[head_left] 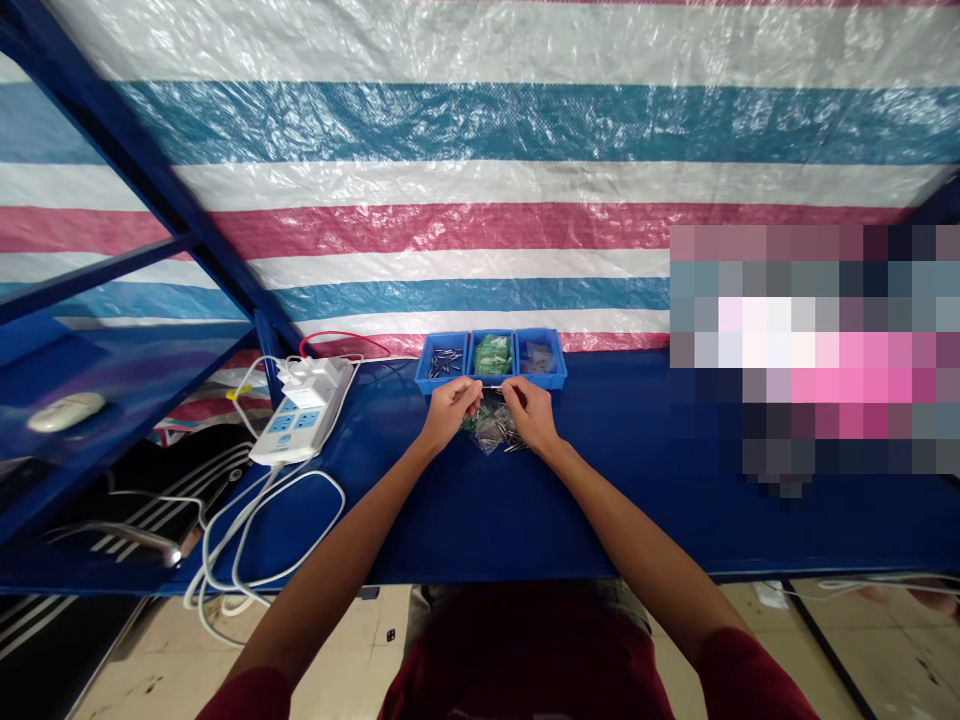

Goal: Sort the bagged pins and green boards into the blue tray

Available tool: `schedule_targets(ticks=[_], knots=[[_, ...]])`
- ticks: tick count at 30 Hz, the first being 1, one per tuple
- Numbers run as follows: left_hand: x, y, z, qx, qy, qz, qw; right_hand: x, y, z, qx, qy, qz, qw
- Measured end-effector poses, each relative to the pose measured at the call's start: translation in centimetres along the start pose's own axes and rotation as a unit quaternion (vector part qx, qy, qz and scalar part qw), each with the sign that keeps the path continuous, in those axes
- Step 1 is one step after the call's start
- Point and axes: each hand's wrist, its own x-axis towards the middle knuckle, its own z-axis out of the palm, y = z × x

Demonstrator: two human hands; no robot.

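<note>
My left hand (450,408) and my right hand (532,410) are raised just in front of three joined blue bins, fingertips pinched. Between them stretches a thin, pale, rod-like piece (491,387), gripped at both ends; its exact kind is too small to make out. Below the hands, a loose pile on the table holds small metal pieces (513,437), clear plastic bags (489,434) and some green packets, partly hidden by the fingers. Dark and silver metal pieces (444,364) lie in the left bin. Green packets (493,355) fill the middle bin, and clear packets (537,358) lie in the right one.
A white power strip (300,420) with plugged-in adapters stands on the blue table (480,530) at left, its cables (289,485) looping toward the front edge. Striped plastic sheeting (465,180) hangs behind. A blue metal frame (142,160) rises at left. The right side is pixelated.
</note>
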Motion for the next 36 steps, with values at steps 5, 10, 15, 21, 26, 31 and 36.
schedule_targets(ticks=[5, 10, 15, 21, 26, 31, 36], knots=[[-0.1, 0.3, 0.1, -0.005, 0.005, 0.006, 1.0, -0.1, 0.3, 0.1, 0.011, -0.018, 0.0, 1.0], [-0.2, 0.3, 0.1, 0.02, 0.026, 0.027, 0.999, -0.1, 0.2, 0.3, 0.002, -0.035, -0.048, 0.998], [-0.2, -0.1, 0.2, 0.069, 0.056, 0.074, 0.993, 0.0, 0.4, 0.3, -0.025, -0.053, -0.045, 0.997], [-0.1, 0.0, 0.4, 0.007, 0.032, 0.07, 0.997, -0.1, 0.6, 0.5, -0.049, -0.063, -0.026, 0.996], [-0.1, -0.2, 0.4, -0.016, 0.022, 0.076, 0.997, -0.1, 0.3, 0.2, -0.06, 0.006, -0.015, 0.998], [0.0, -0.7, 0.2, 0.057, 0.014, 0.085, 0.995, -0.1, 0.1, 0.0, -0.049, 0.035, -0.012, 0.998], [-0.1, -0.8, 0.1, 0.065, 0.01, 0.076, 0.995, -0.1, -0.1, 0.0, -0.03, 0.036, -0.021, 0.999]])
